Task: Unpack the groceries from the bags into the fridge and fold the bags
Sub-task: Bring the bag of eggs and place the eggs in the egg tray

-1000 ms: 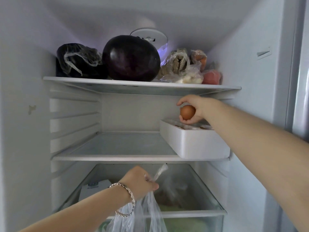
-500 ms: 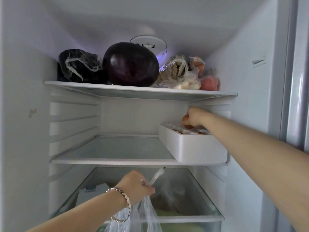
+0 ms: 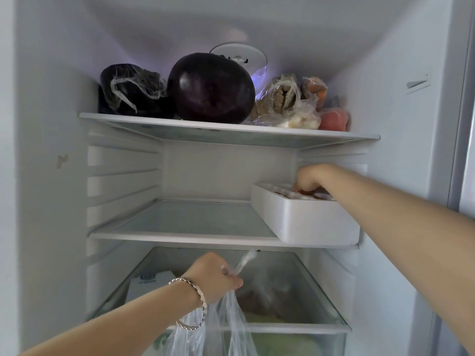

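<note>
Inside the open fridge, my right hand (image 3: 312, 177) reaches into the white egg tray (image 3: 308, 219) at the right end of the middle shelf (image 3: 180, 222). Its fingers curl down round a brown egg (image 3: 296, 186), of which only a sliver shows at the tray's top; other eggs lie in the tray beside it. My left hand (image 3: 214, 276), with a bracelet on the wrist, grips the twisted handles of a clear plastic bag (image 3: 226, 327) that hangs in front of the lowest compartment.
The top shelf (image 3: 205, 127) carries a big dark eggplant (image 3: 210, 91), a dark wrapped item (image 3: 128, 91) and several bagged foods (image 3: 288, 104). Under the glass cover (image 3: 321, 291) lie a white carton (image 3: 151, 281) and greens. The fridge's right wall stands close to my forearm.
My right hand has gone down and back from above the tray into it, taking the egg along. The left hand and its bag have hardly moved.
</note>
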`<move>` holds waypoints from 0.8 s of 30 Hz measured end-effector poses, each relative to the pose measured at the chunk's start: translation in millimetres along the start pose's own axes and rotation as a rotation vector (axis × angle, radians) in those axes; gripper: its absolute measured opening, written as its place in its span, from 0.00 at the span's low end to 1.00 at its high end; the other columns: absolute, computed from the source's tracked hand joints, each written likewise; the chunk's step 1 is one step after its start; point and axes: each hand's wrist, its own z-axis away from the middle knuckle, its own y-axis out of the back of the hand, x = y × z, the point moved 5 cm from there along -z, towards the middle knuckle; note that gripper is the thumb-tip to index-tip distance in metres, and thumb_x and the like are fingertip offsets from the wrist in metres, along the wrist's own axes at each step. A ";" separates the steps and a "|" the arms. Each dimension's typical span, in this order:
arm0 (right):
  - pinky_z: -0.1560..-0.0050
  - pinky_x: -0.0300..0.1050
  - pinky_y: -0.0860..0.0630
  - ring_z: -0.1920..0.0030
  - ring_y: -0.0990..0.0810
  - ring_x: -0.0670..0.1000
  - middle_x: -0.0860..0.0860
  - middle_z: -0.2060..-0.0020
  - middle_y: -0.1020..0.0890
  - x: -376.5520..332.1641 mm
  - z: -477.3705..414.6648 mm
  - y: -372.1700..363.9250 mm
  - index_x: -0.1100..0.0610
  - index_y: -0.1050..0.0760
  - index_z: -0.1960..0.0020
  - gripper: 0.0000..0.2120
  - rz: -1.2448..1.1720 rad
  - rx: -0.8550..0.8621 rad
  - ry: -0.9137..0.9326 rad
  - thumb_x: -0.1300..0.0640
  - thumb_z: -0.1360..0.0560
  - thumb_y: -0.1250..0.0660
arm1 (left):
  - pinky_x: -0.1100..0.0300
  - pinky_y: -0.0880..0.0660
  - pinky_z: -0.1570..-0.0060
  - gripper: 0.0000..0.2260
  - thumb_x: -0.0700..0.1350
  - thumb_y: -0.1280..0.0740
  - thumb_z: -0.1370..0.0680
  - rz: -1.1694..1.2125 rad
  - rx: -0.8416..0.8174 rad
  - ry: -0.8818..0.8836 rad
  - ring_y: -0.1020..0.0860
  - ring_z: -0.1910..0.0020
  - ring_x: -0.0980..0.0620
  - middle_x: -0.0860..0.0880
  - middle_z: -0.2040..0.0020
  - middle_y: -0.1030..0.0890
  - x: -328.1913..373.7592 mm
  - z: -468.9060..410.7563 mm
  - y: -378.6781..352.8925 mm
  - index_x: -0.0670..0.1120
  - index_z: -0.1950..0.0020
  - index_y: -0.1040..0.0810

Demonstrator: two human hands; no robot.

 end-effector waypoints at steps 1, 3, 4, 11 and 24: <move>0.52 0.44 0.30 0.52 0.25 0.55 0.58 0.40 0.23 -0.8 1.0 -0.5 0.64 0.27 0.38 0.16 0.006 0.001 0.006 0.54 0.21 0.41 | 0.72 0.44 0.82 0.24 0.45 0.30 0.27 0.001 0.000 -0.001 0.41 0.78 0.57 0.55 0.82 0.40 -0.3 0.0 0.1 0.48 0.78 0.38; 0.51 0.43 0.31 0.51 0.26 0.54 0.58 0.39 0.24 -3.0 3.1 -1.7 0.64 0.27 0.38 0.17 0.021 0.006 0.022 0.54 0.20 0.41 | 0.72 0.44 0.81 0.23 0.45 0.30 0.27 0.005 0.006 -0.003 0.41 0.78 0.57 0.53 0.79 0.39 -1.3 -0.2 0.5 0.48 0.77 0.38; 0.52 0.43 0.31 0.51 0.27 0.54 0.58 0.39 0.24 -3.4 3.9 -3.1 0.64 0.27 0.37 0.17 0.023 0.006 0.027 0.54 0.20 0.42 | 0.72 0.43 0.81 0.23 0.45 0.29 0.27 0.006 0.008 -0.003 0.40 0.78 0.57 0.53 0.78 0.39 -2.0 -0.5 0.4 0.48 0.77 0.37; 0.54 0.43 0.32 0.52 0.28 0.52 0.57 0.44 0.24 -6.1 17.8 -5.0 0.64 0.27 0.38 0.15 0.027 -0.051 0.038 0.60 0.20 0.42 | 0.71 0.42 0.80 0.22 0.46 0.30 0.26 -0.028 -0.003 -0.021 0.40 0.77 0.56 0.52 0.77 0.38 -3.6 -0.9 1.9 0.48 0.76 0.35; 0.50 0.45 0.31 0.43 0.28 0.59 0.55 0.47 0.24 -80.6 146.4 16.4 0.59 0.24 0.50 0.08 -0.245 0.593 0.227 0.60 0.25 0.40 | 0.64 0.41 0.77 0.22 0.47 0.31 0.25 0.135 0.095 -0.026 0.40 0.75 0.52 0.49 0.74 0.39 -8.9 6.8 11.4 0.46 0.73 0.40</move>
